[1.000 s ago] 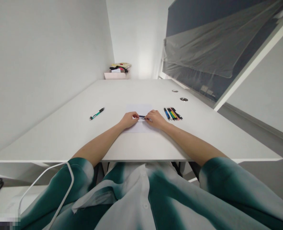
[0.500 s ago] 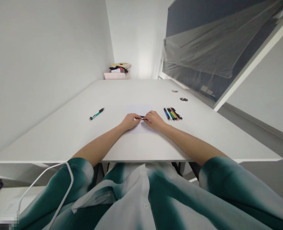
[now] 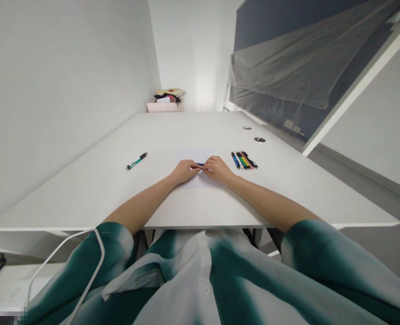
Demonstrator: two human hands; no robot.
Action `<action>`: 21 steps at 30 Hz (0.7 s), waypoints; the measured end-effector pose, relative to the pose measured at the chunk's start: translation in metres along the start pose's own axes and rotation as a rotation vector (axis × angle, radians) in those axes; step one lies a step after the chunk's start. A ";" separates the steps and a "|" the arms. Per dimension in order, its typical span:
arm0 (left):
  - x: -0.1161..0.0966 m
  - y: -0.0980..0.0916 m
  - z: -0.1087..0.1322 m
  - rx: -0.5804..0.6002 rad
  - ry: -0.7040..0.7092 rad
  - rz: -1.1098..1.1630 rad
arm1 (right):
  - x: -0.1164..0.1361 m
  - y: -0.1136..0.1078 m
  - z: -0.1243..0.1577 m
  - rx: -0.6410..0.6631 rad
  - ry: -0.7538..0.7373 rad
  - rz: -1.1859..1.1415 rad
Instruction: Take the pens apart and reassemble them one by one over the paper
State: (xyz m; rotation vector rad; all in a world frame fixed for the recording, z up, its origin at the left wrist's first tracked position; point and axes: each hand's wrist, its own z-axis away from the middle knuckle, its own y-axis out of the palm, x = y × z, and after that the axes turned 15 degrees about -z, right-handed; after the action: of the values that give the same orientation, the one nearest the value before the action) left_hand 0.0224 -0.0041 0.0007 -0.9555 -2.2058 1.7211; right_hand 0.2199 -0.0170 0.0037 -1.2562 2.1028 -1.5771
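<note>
My left hand (image 3: pixel 185 171) and my right hand (image 3: pixel 217 170) meet over a white sheet of paper (image 3: pixel 198 182) lying on the table. Between them is a slim dark blue pen (image 3: pixel 200 164), held crosswise low over the sheet. Fingers and thumbs of both hands are closed on it, one hand near each side, and they cover most of its length. Just right of my right hand lies a row of several pens (image 3: pixel 244 160) in blue, white, green, yellow, pink and black. Farther off to the left, a green and black pen (image 3: pixel 136 161) lies alone at a slant.
The white table (image 3: pixel 193 128) has two round metal cable covers (image 3: pixel 259 140) at its right side. A pink box (image 3: pixel 162 107) with folded items stands at the far end. A white cable (image 3: pixel 100 246) loops over my left sleeve. A plastic-covered dark panel (image 3: pixel 287 67) leans at the right.
Both hands stay in place over the paper. The pen between them has shifted slightly in the fingers; the other pens have not moved.
</note>
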 end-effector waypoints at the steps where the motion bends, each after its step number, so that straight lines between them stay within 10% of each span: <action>1: 0.000 0.000 0.000 0.000 -0.006 0.009 | 0.000 0.000 0.000 -0.003 -0.001 -0.004; 12: 0.033 -0.018 0.000 -0.020 -0.097 0.042 | -0.028 -0.007 0.004 -0.204 0.150 -0.099; 21: 0.060 -0.021 0.003 0.016 -0.240 0.180 | -0.034 0.004 0.000 -0.068 0.259 0.033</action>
State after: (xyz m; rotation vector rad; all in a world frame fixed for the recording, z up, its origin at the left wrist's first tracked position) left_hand -0.0336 0.0261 0.0051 -1.0197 -2.3069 2.0267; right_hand 0.2391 0.0082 -0.0101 -1.0812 2.3367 -1.7494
